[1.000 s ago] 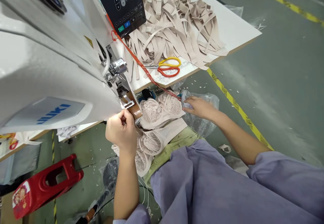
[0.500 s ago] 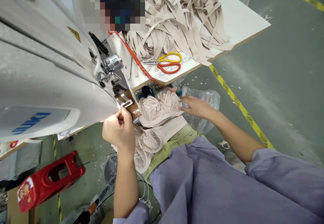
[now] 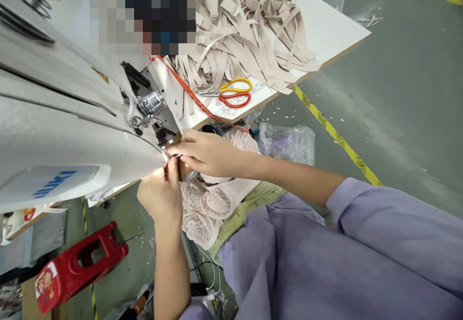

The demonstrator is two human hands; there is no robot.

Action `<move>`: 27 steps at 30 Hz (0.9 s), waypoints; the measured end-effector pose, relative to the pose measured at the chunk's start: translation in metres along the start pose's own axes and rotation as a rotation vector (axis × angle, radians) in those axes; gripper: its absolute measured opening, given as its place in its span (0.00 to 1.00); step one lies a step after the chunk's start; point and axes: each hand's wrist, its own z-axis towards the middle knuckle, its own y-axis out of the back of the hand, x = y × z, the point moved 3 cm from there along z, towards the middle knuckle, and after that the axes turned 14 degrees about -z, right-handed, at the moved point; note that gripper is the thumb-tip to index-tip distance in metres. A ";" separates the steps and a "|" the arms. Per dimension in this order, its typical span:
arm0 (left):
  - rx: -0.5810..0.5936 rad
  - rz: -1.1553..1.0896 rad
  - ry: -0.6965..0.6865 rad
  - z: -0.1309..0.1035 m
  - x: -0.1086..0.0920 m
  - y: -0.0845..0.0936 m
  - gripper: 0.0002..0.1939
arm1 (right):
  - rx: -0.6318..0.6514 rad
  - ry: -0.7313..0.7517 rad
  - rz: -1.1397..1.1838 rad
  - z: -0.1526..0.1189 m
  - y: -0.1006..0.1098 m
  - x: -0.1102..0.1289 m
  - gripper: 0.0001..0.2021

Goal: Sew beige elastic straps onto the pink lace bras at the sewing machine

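Note:
My left hand (image 3: 161, 192) is closed in a pinch below the needle area of a white sewing machine (image 3: 72, 132). What its fingertips hold is too small and hidden to make out. My right hand (image 3: 211, 153) reaches in from the right, fingers stretched out and apart, the tips at the metal presser foot (image 3: 174, 155) beside my left fingertips. Beige lace bras (image 3: 217, 201) lie on my lap under the right forearm, one cup (image 3: 242, 139) showing behind my right hand. Part of them is hidden by my hand and arm.
Beige fabric strips (image 3: 249, 35) are heaped on the white table (image 3: 340, 25). Scissors (image 3: 235, 93) with yellow and red handles lie near its edge, by a red cord (image 3: 188, 90). A plastic bag (image 3: 289, 141) and a red stool (image 3: 83, 267) are on the floor.
My right hand has left the lace bra and moved left to the presser foot, meeting my left hand. My left hand keeps its pinch. The whole view has shifted slightly.

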 end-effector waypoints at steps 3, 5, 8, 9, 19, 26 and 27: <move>0.011 -0.007 -0.034 0.002 0.003 0.003 0.18 | 0.051 -0.030 0.015 0.015 -0.004 -0.001 0.15; 0.043 -0.002 -0.061 0.004 0.004 0.005 0.16 | 0.080 -0.072 0.033 0.019 -0.004 -0.003 0.14; 0.102 -0.018 -0.152 0.001 0.002 0.011 0.12 | 0.109 -0.108 0.001 0.026 0.001 0.001 0.11; 0.093 -0.051 -0.207 -0.004 0.001 0.015 0.11 | 0.119 -0.120 -0.021 0.028 0.002 0.004 0.10; 0.148 -0.221 0.221 -0.141 0.148 -0.044 0.26 | -0.071 -0.204 -0.056 0.006 0.034 -0.031 0.09; 0.404 -0.160 0.396 -0.210 0.193 -0.105 0.16 | -0.248 -0.724 0.292 0.053 0.075 -0.145 0.13; 0.394 -0.152 0.391 -0.211 0.191 -0.101 0.17 | -0.260 -0.773 0.319 0.067 0.077 -0.156 0.17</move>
